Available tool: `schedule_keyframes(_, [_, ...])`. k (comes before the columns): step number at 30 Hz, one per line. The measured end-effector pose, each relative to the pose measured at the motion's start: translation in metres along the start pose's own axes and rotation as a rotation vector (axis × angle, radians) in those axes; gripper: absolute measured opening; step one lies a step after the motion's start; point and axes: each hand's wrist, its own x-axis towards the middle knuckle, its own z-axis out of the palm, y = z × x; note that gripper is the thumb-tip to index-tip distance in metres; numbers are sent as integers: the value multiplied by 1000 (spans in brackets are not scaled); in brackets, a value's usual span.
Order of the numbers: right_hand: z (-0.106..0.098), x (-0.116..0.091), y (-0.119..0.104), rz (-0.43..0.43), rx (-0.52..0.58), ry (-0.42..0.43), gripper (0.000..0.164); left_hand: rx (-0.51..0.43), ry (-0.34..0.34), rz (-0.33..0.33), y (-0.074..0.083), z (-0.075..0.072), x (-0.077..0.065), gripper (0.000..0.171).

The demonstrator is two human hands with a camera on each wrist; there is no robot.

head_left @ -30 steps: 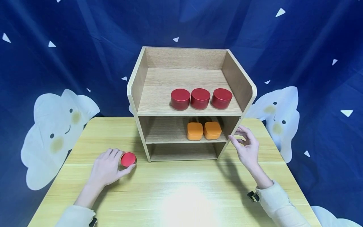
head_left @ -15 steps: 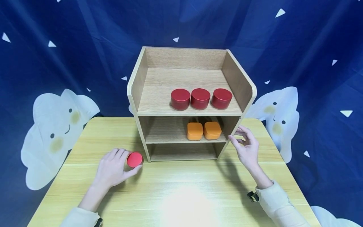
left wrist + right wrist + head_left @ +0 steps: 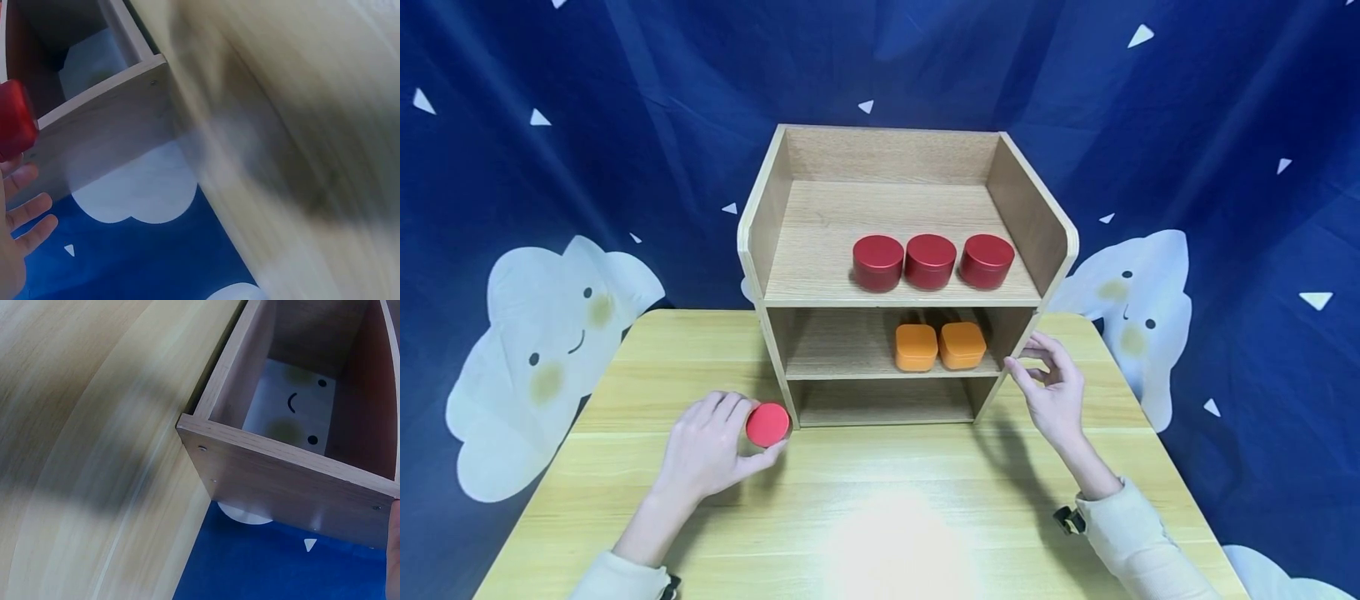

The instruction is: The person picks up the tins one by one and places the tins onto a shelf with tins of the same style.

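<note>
My left hand (image 3: 707, 446) grips a red round tin (image 3: 767, 425) between thumb and fingers, near the front left corner of the wooden shelf (image 3: 880, 301). In the left wrist view, that red tin (image 3: 15, 122) shows at the left edge, seemingly raised off the table, with several fingers spread below it. At the shelf's right side, my right hand (image 3: 1052, 392) touches the side panel with its fingertips and has no loose object in it. Only a strip of a finger (image 3: 393, 550) appears in the right wrist view.
Three dark red round tins (image 3: 930, 262) stand in a row on the top board. Two orange rounded-square boxes (image 3: 916, 347) sit side by side on the middle level, towards its right. A light wood table (image 3: 850, 492) carries the shelf, before a blue curtain (image 3: 880, 50).
The left hand has carried the red tin to the right, towards the shelf's left front corner. My right hand stays in place against the side panel.
</note>
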Motion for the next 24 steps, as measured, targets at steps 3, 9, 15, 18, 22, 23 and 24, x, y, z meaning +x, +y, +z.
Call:
schedule_keyframes(3, [0, 0, 0, 2, -4, -1, 50, -3, 16, 16, 2, -2, 4, 76])
schedule_keyframes(9, [0, 0, 0, 3, 5, 1, 50, -38, 110, 64, 7, -5, 16, 70])
schedule_keyframes(15, [0, 0, 0, 0, 3, 0, 50, -43, 185, 99, 12, -10, 33, 64])
schedule_keyframes(18, [0, 0, 0, 0, -6, -1, 50, -42, 210, 109, 15, -15, 42, 62])
schedule_keyframes(22, [-1, 0, 1, 0, -11, 0, 49, -43, 250, 114, 19, -20, 57, 60])
schedule_keyframes(23, [-1, 0, 1, 0, -7, 0, 49, -44, 262, 113, 19, -21, 61, 61])
schedule_keyframes(24, [-1, 0, 1, 0, -6, 0, 49, -46, 272, 113, 20, -22, 64, 61])
